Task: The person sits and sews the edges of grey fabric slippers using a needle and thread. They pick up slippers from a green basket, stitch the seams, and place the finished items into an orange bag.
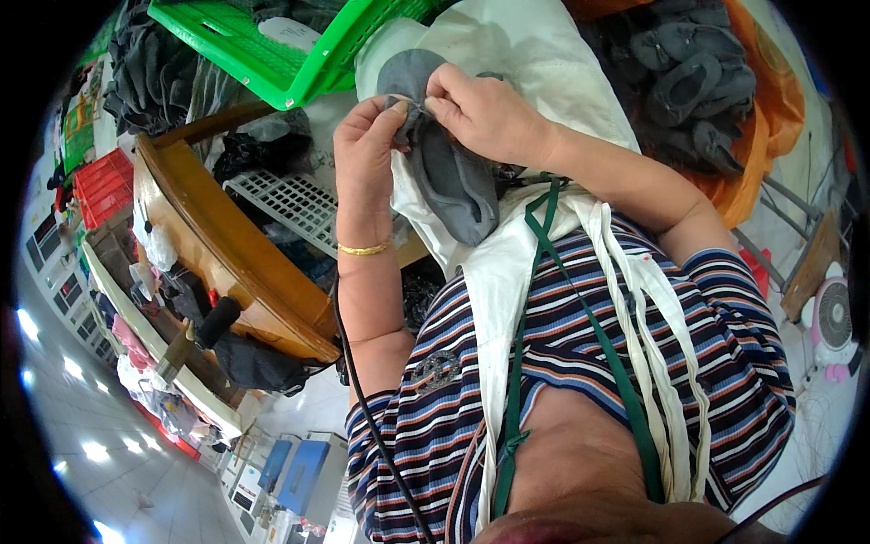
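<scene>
Head view | both hands (364,140) pinched closed on grey cloth shoe (450,181) | white cloth (535,82) beneath

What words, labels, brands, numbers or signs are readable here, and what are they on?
No text is clear enough to quote.
White piece in the green basket: faint marks, too blurred to read.
Striped shirt: a dark round emblem, no readable lettering.
Grey cloth piece in the left hand and right hand: no lettering visible.
Blue-and-white box in the background: any writing is too small to read.
</scene>
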Demonstrator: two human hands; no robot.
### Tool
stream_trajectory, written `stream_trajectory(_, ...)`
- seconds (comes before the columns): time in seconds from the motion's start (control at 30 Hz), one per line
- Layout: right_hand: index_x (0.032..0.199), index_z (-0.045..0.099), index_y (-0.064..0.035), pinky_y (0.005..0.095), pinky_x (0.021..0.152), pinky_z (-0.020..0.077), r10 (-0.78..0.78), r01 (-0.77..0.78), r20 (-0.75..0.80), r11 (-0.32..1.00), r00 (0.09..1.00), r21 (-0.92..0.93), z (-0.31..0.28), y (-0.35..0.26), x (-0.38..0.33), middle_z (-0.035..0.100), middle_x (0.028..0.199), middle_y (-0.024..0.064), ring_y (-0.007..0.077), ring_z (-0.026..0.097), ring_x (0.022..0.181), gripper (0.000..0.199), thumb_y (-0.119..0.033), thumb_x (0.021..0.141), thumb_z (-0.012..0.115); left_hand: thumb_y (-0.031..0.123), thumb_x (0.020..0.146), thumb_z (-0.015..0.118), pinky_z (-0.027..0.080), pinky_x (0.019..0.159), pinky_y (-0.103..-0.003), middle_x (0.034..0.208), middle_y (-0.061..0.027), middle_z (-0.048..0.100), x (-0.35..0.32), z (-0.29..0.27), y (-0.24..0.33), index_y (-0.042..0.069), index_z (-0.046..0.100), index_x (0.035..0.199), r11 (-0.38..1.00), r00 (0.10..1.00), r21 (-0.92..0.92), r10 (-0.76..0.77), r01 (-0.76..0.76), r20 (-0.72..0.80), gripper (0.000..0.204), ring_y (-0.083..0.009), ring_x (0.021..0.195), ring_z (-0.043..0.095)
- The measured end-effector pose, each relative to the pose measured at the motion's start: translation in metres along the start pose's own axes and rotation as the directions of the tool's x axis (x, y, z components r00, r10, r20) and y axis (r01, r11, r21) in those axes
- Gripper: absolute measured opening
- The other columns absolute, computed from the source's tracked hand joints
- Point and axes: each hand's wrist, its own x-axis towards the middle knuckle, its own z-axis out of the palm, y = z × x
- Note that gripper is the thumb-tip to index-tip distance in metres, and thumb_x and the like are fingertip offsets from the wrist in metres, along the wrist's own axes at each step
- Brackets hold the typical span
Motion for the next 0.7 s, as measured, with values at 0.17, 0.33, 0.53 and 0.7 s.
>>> stream_trajectory(0.17,0.103,0.048,-0.0049,0.0373,0.057,0.0474,-0.008,0.001,0.078,0.996,0.997,0.088,-0.002,-0.003,0.016,0.061,0.068,0.0135,0.0276,0.061,0.059,0.014,-0.017,0.098,0.053,0.011,0.088,0.068,0.043,0.056,-0.020,0.077,0.0011,0.066,-0.001,0.005,-0.001,0.001,0.069,0.094,0.999,0.999,0.032,0.026,-0.025,-0.023,0.012,-0.0051,0.062,0.055)
stream_trajectory(0.33,0.091,0.059,-0.0074,0.0395,0.066,0.0478,-0.182,0.186,0.037,0.965,0.983,-0.183,-0.024,-0.014,0.021,0.062,0.082,0.0086,0.0302,0.061,0.079,0.013,-0.021,0.093,0.061,0.009,0.087,0.071,0.042,0.053,-0.019,0.076,0.0004,0.066,-0.001,0.009,-0.004,-0.001,0.070,0.094,0.996,0.996,0.047,0.080,-0.078,-0.048,0.013,-0.0047,0.059,0.054)
stream_trajectory(0.53,0.092,0.058,-0.0052,0.0363,0.061,0.0495,-0.343,0.331,-0.228,0.939,0.911,-0.089,0.001,-0.008,0.041,0.063,0.082,0.0080,0.0249,0.063,0.069,0.017,-0.022,0.094,0.061,0.011,0.088,0.071,0.041,0.053,-0.019,0.077,0.0003,0.066,0.000,0.015,-0.004,-0.002,0.070,0.096,0.985,0.993,0.134,0.117,-0.113,-0.026,0.015,-0.0044,0.061,0.053)
stream_trajectory(0.7,0.098,0.056,-0.0028,0.0284,0.051,0.0482,0.222,-0.321,0.232,0.704,0.947,0.633,-0.032,-0.016,0.049,0.063,0.081,0.0026,0.0124,0.059,0.054,0.020,-0.022,0.098,0.055,0.013,0.089,0.071,0.041,0.053,-0.019,0.077,0.0012,0.065,0.004,0.011,-0.005,0.000,0.069,0.095,0.980,0.993,0.168,0.113,-0.106,-0.035,0.014,-0.0039,0.060,0.052)
